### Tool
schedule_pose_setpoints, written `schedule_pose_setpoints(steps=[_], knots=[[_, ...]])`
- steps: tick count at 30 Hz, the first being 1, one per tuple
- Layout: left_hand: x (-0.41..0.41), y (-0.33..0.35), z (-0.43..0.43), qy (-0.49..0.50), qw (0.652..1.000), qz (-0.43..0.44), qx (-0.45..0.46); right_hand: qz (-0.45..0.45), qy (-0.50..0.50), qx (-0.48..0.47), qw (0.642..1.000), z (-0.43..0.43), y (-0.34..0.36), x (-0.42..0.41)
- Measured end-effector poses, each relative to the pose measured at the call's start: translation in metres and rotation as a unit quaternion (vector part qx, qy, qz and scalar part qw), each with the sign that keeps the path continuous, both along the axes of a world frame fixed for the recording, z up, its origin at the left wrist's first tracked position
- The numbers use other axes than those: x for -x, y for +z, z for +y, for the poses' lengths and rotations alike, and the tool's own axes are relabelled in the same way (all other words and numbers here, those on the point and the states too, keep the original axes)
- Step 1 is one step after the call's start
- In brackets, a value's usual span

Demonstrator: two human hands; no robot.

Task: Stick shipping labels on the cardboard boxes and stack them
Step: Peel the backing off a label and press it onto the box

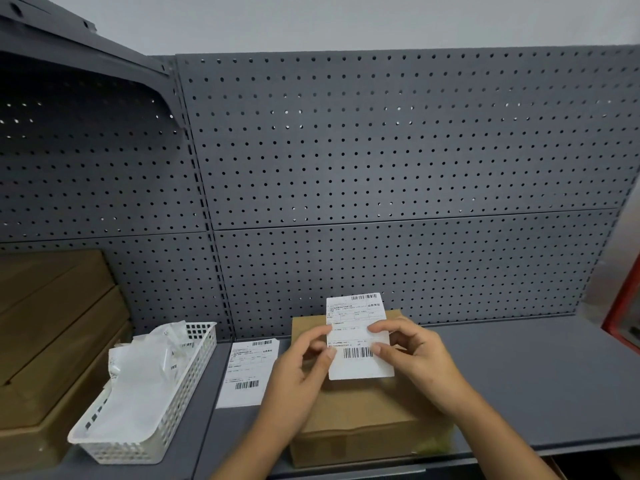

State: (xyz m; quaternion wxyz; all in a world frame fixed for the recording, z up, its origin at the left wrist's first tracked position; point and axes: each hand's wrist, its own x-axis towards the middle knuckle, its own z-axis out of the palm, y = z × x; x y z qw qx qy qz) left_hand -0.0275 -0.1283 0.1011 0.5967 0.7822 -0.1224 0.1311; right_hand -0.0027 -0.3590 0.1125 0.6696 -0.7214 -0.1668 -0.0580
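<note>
Print on the held shipping label [358, 336] is too small to read. The label, left hand [298, 372] and right hand [412, 355] cover much of the cardboard box [367, 410] top, and the left hand hides the spare label [247, 372] right edge. Box stack [52, 323] cut by left frame edge; red item [627, 306] cut by right edge, identity unclear.

**Stockroom or parcel-packing bay**

Fittings: grey metal shelving with perforated back panels [381, 150], a slotted upright [204, 202], a deep flat shelf [536, 375] and an upper shelf [69, 64] overhead at left.
Stock: brown flat cartons [52, 323] stacked at left; one cardboard box [363, 410] on the shelf.
Paperwork: a barcoded shipping label [358, 337] held over that box; a second label [247, 372] lying flat beside it.
Sundries: a white plastic basket [187, 386] of crumpled white sheets.
Plain grey wall [346, 22] above.
</note>
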Motion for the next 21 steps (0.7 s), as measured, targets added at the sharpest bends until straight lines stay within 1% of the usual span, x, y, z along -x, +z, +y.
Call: schedule_pose_setpoints(steps=[3, 5, 8, 11, 14, 21], knots=[[-0.003, -0.001, 0.001, 0.003, 1.0, 0.003, -0.019, 0.025, 0.012, 0.033, 0.999, -0.003, -0.001, -0.002], [-0.005, -0.002, 0.002, 0.007, 0.999, 0.012, -0.033, 0.036, 0.02, 0.035, 0.999, -0.004, -0.001, -0.003], [-0.007, -0.002, 0.001, 0.019, 0.997, 0.024, -0.067, 0.018, 0.006, 0.071, 0.997, -0.007, -0.003, -0.007], [-0.01, -0.007, 0.001, 0.028, 0.993, 0.019, -0.113, 0.011, -0.008, 0.121, 0.993, -0.007, -0.008, -0.01], [-0.012, -0.012, 0.003, 0.035, 0.987, 0.017, -0.157, 0.001, -0.021, 0.148, 0.989, -0.005, -0.01, -0.009], [-0.015, -0.011, 0.003, 0.023, 0.986, 0.044, -0.156, -0.021, -0.012, 0.185, 0.983, -0.004, -0.012, -0.01]])
